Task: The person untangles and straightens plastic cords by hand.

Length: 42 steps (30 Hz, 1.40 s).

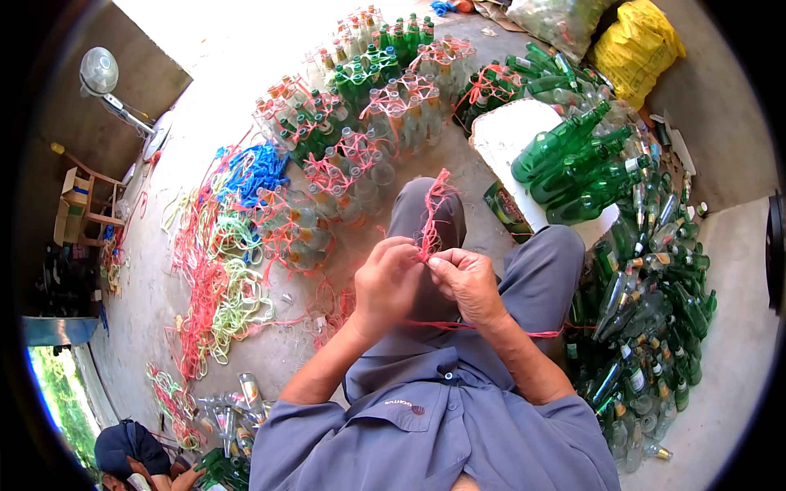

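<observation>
Pink plastic twine is bunched over my raised knee, its lower end between my two hands. My left hand is closed, its fingertips pinching the twine at a small knot-like spot. Thumb and forefinger of my right hand pinch the same spot from the other side. A loose length of pink string crosses my lap beneath my wrists. To the right, several large green bottles lie on a white board.
Upright bottles bundled with pink twine stand ahead. Tangled pink twine and blue twine cover the floor at left. Loose bottles heap at right. A yellow sack, a fan and another person are farther off.
</observation>
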Available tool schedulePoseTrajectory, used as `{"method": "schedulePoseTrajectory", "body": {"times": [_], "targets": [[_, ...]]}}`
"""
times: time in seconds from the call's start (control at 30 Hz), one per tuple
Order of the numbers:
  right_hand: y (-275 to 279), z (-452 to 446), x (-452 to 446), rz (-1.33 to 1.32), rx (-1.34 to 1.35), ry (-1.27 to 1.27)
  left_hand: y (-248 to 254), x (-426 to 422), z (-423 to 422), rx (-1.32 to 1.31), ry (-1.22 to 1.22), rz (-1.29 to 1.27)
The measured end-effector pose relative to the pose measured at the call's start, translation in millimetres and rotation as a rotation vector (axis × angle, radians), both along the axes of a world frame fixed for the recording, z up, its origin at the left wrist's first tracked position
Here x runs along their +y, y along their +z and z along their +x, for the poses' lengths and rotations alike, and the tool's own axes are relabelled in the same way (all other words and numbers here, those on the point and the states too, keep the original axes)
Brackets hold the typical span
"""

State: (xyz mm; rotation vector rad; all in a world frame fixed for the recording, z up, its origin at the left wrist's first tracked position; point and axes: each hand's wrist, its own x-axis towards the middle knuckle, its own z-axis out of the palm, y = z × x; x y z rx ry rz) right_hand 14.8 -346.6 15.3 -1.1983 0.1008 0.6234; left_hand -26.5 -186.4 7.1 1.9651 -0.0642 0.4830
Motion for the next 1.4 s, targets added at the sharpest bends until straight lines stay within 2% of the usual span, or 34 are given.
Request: {"method": "schedulePoseTrajectory", "body": {"times": [0.13,0.53,0.63,0.73,0.83,0.93,1.23,1.4], "targets": [[2.0,-2.5,1.2,-0.017,-0.001,0.002,0.2,-1.0,0.1,-0.053,0.017,0.128],[-4.3,-5.7,2.8,-0.063,-0.127,0.016,4.7,-0.3,1.1,0.118,0.028,-0.046],[-3.9,-6.9,2.8,-0.035,-0.111,0.01,3.0,1.9,-0.6,0.219,-0.001,-0.26],[-7.7,-6.3,5.4,0.006,-0.044,-0.033,2.6,2.7,-0.8,0.337,-0.036,-0.634],[-6.1,-7.6,7.3,0.02,-0.018,-0.042,0.1,7.9,-0.8,0.343,-0.112,-0.726],[-5.8,-8.3,9.0,0.034,-0.023,-0.043,-0.2,9.1,-0.7,0.382,-0.107,-0.755],[-6.7,-7.7,6.2,-0.015,-0.072,-0.003,9.3,6.8,0.5,0.389,-0.075,-0.375],[-8.1,-9.2,8.9,-0.019,-0.131,-0.013,2.2,11.6,3.5,0.407,-0.086,-0.436]]}}
